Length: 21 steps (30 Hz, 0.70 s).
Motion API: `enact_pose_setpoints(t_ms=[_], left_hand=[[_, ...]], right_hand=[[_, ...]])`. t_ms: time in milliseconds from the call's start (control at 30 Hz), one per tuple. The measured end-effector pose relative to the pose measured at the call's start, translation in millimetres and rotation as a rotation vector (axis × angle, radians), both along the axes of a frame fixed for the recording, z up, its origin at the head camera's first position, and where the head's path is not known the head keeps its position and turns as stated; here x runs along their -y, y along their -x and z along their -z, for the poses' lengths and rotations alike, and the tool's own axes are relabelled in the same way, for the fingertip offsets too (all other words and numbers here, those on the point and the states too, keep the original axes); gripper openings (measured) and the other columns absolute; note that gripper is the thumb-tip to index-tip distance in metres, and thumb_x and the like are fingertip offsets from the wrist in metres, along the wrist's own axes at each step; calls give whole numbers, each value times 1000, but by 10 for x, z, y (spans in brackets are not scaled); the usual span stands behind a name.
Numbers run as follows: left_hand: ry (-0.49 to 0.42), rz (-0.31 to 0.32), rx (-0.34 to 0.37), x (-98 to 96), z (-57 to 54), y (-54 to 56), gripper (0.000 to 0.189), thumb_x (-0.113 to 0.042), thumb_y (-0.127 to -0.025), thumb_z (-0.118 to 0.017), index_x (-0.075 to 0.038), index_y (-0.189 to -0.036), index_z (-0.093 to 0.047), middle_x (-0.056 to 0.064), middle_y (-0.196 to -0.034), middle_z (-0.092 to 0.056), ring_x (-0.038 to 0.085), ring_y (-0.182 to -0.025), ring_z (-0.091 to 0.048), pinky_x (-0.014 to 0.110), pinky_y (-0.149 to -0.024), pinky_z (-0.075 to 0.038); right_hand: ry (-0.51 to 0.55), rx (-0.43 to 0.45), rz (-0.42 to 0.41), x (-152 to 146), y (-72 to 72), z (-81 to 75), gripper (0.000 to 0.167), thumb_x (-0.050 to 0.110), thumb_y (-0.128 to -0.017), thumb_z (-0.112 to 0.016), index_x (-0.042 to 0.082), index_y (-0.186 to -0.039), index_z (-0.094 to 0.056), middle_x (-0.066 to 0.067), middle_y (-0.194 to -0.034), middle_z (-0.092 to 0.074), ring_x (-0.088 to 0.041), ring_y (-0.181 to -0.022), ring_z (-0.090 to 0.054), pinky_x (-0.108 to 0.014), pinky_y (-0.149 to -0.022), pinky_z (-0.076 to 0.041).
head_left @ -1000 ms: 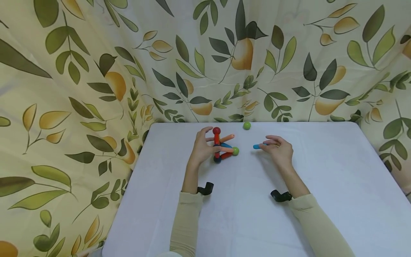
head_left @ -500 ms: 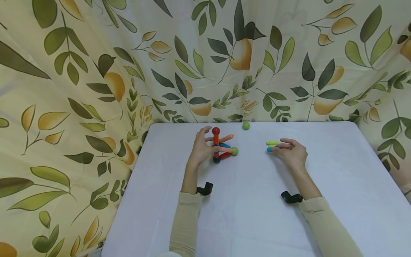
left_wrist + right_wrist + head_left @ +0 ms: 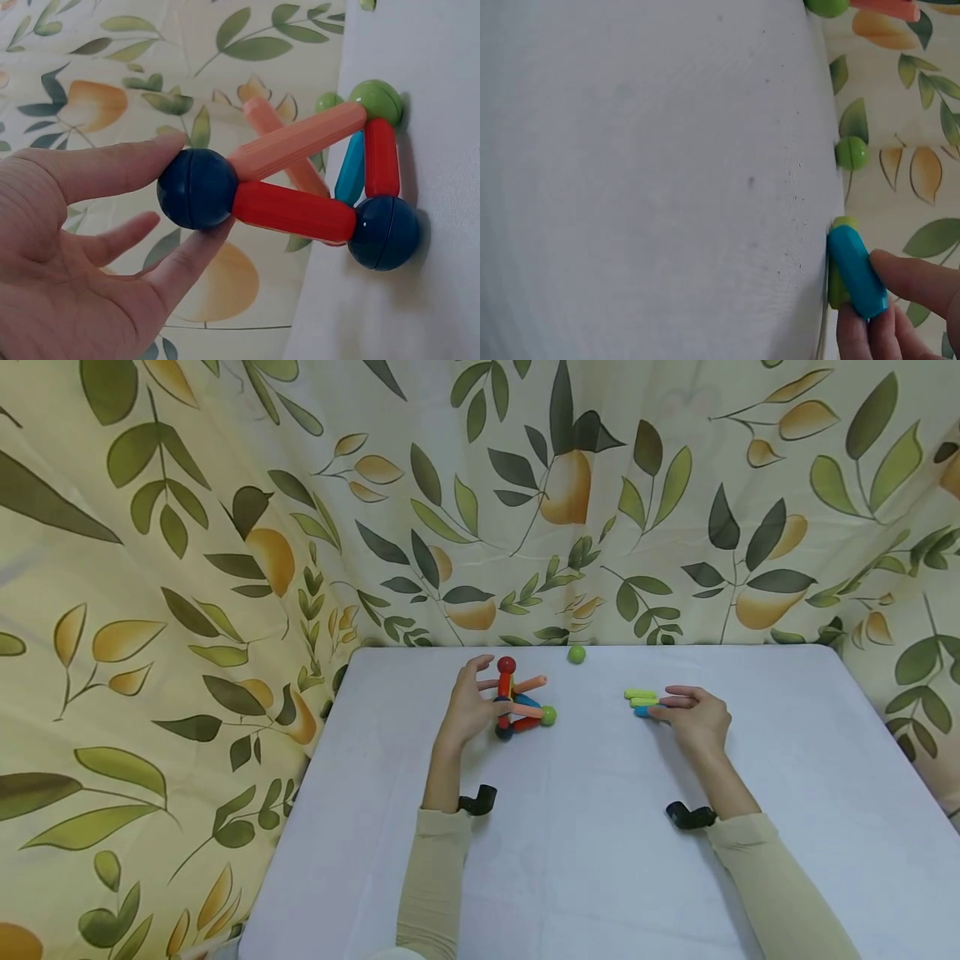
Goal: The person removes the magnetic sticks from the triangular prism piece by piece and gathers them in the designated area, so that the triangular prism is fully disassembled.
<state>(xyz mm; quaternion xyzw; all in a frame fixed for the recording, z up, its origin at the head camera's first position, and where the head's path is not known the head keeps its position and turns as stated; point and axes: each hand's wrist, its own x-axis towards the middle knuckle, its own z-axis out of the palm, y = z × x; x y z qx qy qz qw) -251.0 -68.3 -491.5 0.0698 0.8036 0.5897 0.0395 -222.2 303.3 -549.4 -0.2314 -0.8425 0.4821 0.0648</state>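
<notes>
The left grip (image 3: pixel 468 706) holds a navy ball (image 3: pixel 196 187) of the frame (image 3: pixel 528 711) between thumb and finger; the frame stands on the counter (image 3: pixel 570 860), a red ball (image 3: pixel 506 666) at its top. The right grip (image 3: pixel 697 722) pinches a blue stick (image 3: pixel 857 270). Just past it, two lime sticks (image 3: pixel 640 694) lie side by side, close against that spot; whether the blue one touches them I can't tell. Farther off, between frame and sticks, a loose green ball (image 3: pixel 576 654) sits at the far edge, before the leafy curtain (image 3: pixel 450 485).
</notes>
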Motion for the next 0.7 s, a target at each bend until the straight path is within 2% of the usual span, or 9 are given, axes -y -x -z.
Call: enact_pose_setpoints(t_ms=[300, 467, 567, 700], left_hand=[[-40, -1, 17, 60, -31, -3, 83, 9, -84, -81, -16, -154, -43, 1, -158, -42, 27, -133, -56, 36, -86, -62], [-79, -3, 17, 102, -47, -5, 84, 13, -84, -78, -16, -155, -42, 1, -158, -41, 28, -135, -55, 36, -86, -62], [-85, 0, 5, 120, -48, 5, 85, 14, -85, -77, -12, -156, -41, 2, -158, -41, 29, -134, -55, 37, -85, -62], [-93, 0, -12, 149, -29, 29, 83, 15, -86, -75, -11, -157, -40, 4, -158, -40, 30, -133, -56, 37, -85, -63]], right_hand=[[-63, 33, -38, -21, 51, 7, 53, 24, -85, -89, 8, -132, -70, 6, -92, -78, 3, -82, -59, -20, -64, -47], [-50, 46, -37, 6, 68, -27, 52, 24, -87, -86, 8, -134, -69, -3, -105, -77, -5, -89, -60, -20, -66, -47], [-33, 38, -28, 52, 63, -78, 53, 30, -90, -84, 10, -136, -68, -7, -114, -75, -10, -96, -61, -20, -69, -48], [-1, -36, -54, 198, 51, -212, 53, 33, -90, -84, 9, -135, -68, -9, -114, -74, 0, -88, -64, -13, -71, -50]])
